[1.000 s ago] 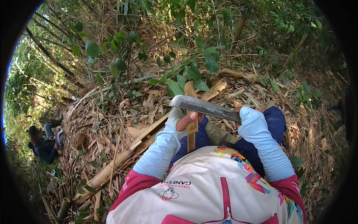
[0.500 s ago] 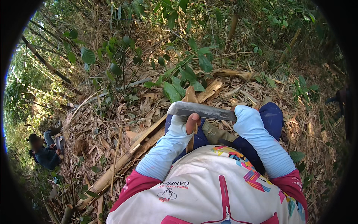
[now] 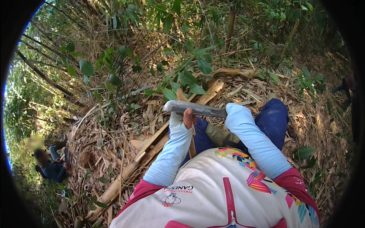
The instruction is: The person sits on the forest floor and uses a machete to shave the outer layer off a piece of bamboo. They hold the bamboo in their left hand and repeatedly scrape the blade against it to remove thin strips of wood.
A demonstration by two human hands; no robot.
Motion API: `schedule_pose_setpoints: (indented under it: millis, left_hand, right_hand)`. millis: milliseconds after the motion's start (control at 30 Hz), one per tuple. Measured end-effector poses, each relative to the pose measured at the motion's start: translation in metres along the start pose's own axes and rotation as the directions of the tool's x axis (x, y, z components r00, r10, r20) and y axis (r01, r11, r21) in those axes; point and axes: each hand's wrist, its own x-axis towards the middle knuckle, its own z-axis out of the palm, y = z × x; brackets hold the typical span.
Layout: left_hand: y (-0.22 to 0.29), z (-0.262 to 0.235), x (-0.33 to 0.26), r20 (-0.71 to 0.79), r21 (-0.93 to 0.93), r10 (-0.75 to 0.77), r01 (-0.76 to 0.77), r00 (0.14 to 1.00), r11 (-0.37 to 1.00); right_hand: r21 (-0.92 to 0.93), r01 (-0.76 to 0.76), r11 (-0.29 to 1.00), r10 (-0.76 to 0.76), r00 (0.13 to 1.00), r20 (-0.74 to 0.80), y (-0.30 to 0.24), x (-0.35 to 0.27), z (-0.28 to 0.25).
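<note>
My right hand (image 3: 232, 111), mostly covered by a light-blue sleeve, grips a machete (image 3: 197, 109) whose grey blade lies level and points left. My left hand (image 3: 188, 117) sits just under the blade with its thumb up against it. It is closed on a thin bamboo strip (image 3: 192, 146) that runs down toward my lap. Both hands are close together above my knees in blue trousers (image 3: 272, 117).
A long split bamboo pole (image 3: 129, 171) lies slanted on the dry leaf litter to my left. Green leafy shrubs (image 3: 190, 76) and thin bamboo stems stand ahead. Another person (image 3: 51, 169) crouches low at the far left, downslope.
The blade and both hands stay in nearly the same pose. The view has shifted slightly, so the person at the left sits lower in the picture.
</note>
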Motion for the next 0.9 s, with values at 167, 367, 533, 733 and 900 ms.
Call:
schedule_pose_setpoints:
  millis: [167, 367, 533, 733, 900]
  left_hand:
    - [0.009, 0.000, 0.001, 0.037, 0.027, -0.062, 0.061, 0.997, 0.998]
    - [0.013, 0.003, 0.003, 0.039, 0.031, -0.036, 0.035, 0.999, 0.999]
    - [0.023, -0.005, 0.002, 0.238, -0.083, -0.021, 0.042, 0.971, 0.996]
    - [0.037, 0.005, -0.003, 0.246, -0.071, -0.107, 0.128, 0.963, 0.989]
    - [0.032, 0.018, -0.008, 0.305, 0.008, -0.091, 0.093, 0.948, 0.996]
  right_hand:
    - [-0.121, -0.090, 0.989, 0.114, 0.971, 0.208, -0.005, 0.029, -0.002]
    - [0.017, -0.007, 1.000, 0.006, 0.999, 0.031, -0.002, 0.006, 0.004]
    - [0.145, 0.129, 0.981, -0.121, 0.991, -0.063, 0.001, -0.014, -0.008]
    - [0.107, 0.161, 0.981, -0.154, 0.986, -0.070, 0.011, -0.014, -0.021]
    - [0.057, 0.145, 0.988, -0.142, 0.989, -0.047, 0.009, -0.014, -0.034]
